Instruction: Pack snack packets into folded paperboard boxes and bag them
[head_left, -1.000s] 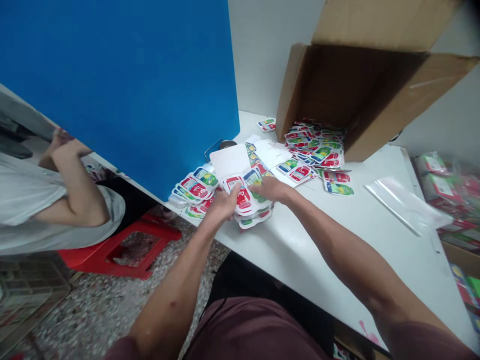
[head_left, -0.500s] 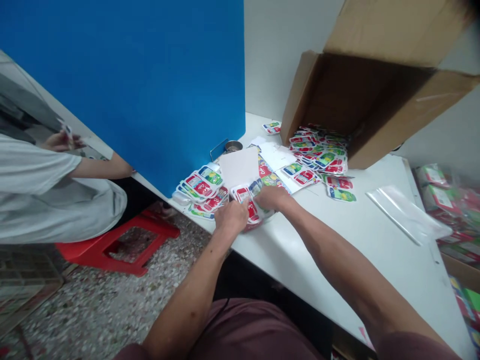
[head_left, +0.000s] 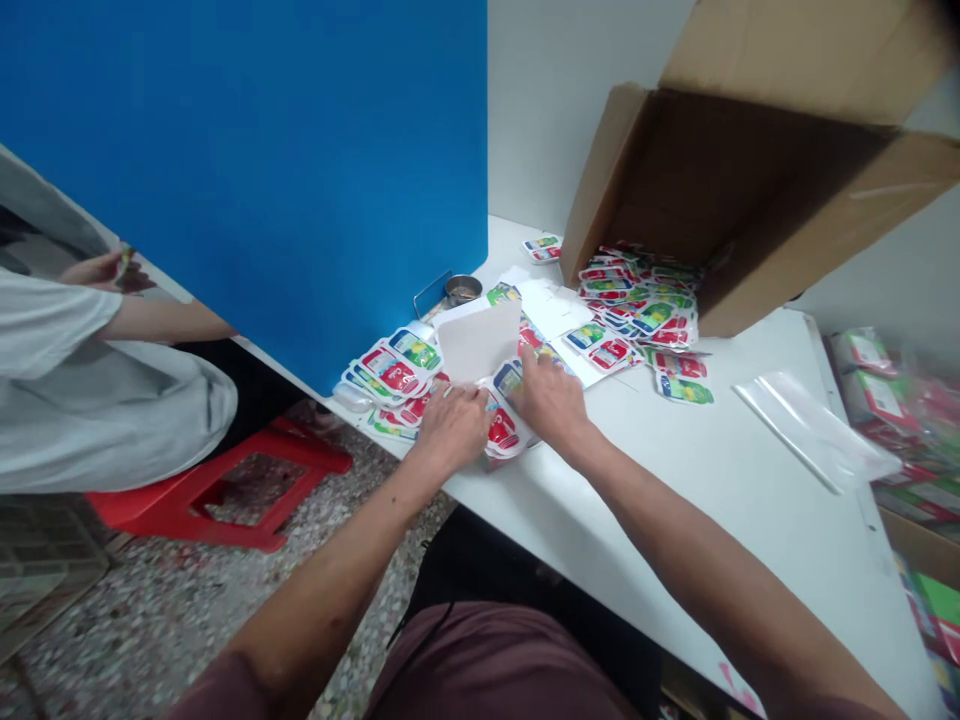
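A small open box stands at the table's front edge with its white lid flap raised. Red, green and blue printed sachets fill the box. My left hand grips the box's left side, fingers curled over its edge. On the opposite side, my right hand is closed around the box's right edge, next to the sachets; its fingertips are partly hidden. Left of the box lies a fanned pile of similar sachets, close to my left hand.
A large cardboard box lies on its side, sachets spilling out. Loose sachets, a metal bowl and a clear plastic bag rest on the white table. A blue partition separates a seated co-worker on a red stool.
My left hand has shifted from a pointing pose over the sachets to the box's left side. My right hand has risen slightly along the right edge. The view has shifted slightly.
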